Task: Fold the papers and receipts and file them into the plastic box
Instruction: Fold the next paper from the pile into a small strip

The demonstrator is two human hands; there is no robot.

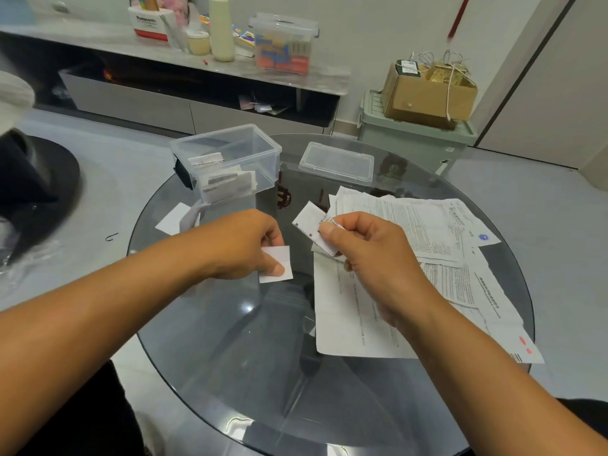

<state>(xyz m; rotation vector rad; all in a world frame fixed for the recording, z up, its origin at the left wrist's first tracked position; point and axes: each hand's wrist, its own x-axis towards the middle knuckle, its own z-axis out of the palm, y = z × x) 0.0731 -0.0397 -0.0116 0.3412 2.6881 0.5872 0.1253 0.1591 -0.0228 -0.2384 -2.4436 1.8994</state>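
Observation:
My left hand (245,246) pinches a small folded white slip (279,263) just above the round glass table (230,340). My right hand (371,255) pinches a printed receipt (311,223) between thumb and fingers, a little to the right of the slip. The clear plastic box (227,159) stands open at the table's far left and holds several folded papers. A spread of printed sheets (411,245) lies on the table's right half, partly under my right hand and forearm.
The box's clear lid (337,161) lies beyond the sheets. Two small white slips (176,218) lie in front of the box. A low cabinet (184,103) with another plastic tub stands behind; a green bin (418,139) carrying a cardboard box sits at back right.

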